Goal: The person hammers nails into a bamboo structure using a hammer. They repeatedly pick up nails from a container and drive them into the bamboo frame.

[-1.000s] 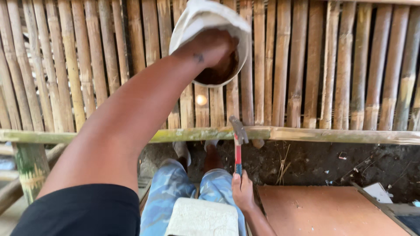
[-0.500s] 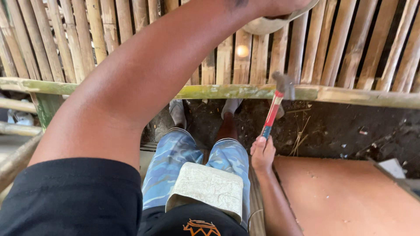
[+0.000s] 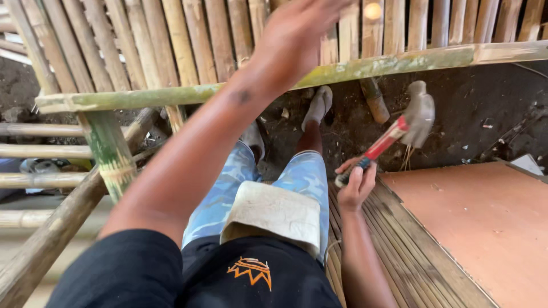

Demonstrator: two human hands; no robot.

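My left hand [image 3: 297,31] is raised in front of the bamboo slat wall [image 3: 188,40]. It is blurred, its fingers stretch apart and I see nothing in it. Low at the right, my right hand [image 3: 355,187] is closed around the grip of a hammer [image 3: 399,128] with a red handle. Its grey head points up and to the right over the dirt ground. The hammer hangs apart from the green bamboo rail [image 3: 131,98] that crosses in front of me.
I sit with my legs in blue patterned shorts [image 3: 297,177] and a pale cloth pouch [image 3: 274,214] on my lap. An orange-brown board [image 3: 479,222] lies at the right on bamboo flooring [image 3: 399,256]. A green bamboo post [image 3: 108,148] and loose poles stand at the left.
The white round thing my left hand held up has left the view, and the hand now shows spread fingers. My view has dropped lower. The hammer stays in my right hand.
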